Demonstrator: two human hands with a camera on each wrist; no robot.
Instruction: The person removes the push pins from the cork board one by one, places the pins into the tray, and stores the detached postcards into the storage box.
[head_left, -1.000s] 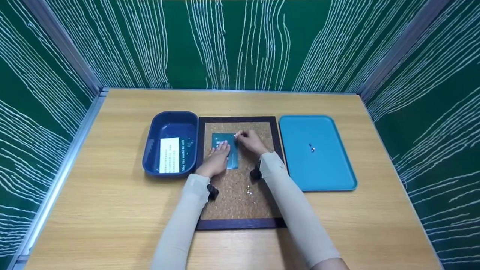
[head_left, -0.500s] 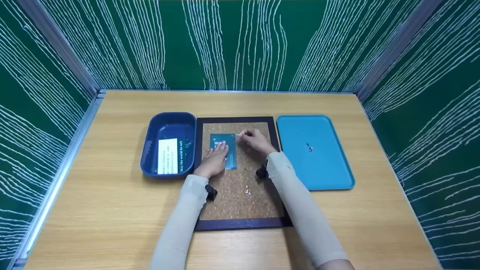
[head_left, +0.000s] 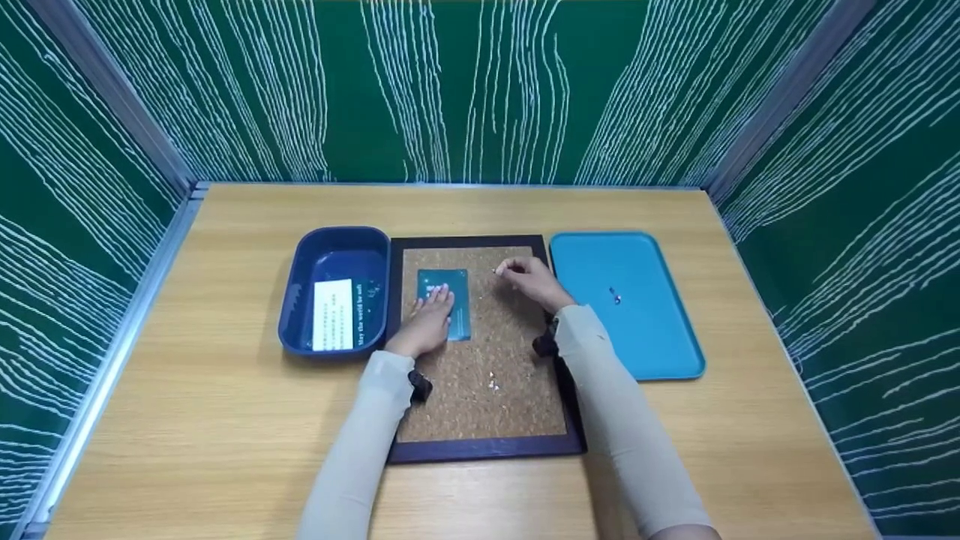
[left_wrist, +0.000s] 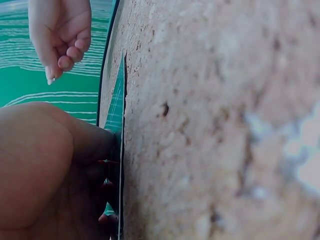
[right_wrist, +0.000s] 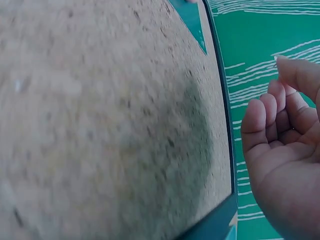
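A dark green card (head_left: 461, 315) with white print lies on the cork board (head_left: 517, 412), in its upper left part. My left hand (head_left: 427, 322) rests on the card with fingers stretched out; the left wrist view shows the card's edge (left_wrist: 118, 107) beneath the fingers. To the right of the card, my right hand (head_left: 532, 281) is raised over the board. Its thumb and forefinger pinch a tiny shiny pin (head_left: 495, 271), mostly hidden by the fingertips. The other fingers of this hand (right_wrist: 290, 125) are curled in.
Several small shiny pins (head_left: 493, 384) lie on the lower cork. Left of the board stands a blue bin (head_left: 330, 240) holding a white paper (head_left: 332, 315) and a green printed card (head_left: 366, 322). On the right, a turquoise tray (head_left: 637, 337) bears a few small pins (head_left: 615, 296).
My right hand has drawn away from the card's upper right corner toward the right, the tiny pin at its fingertips. My left hand stays on the card.
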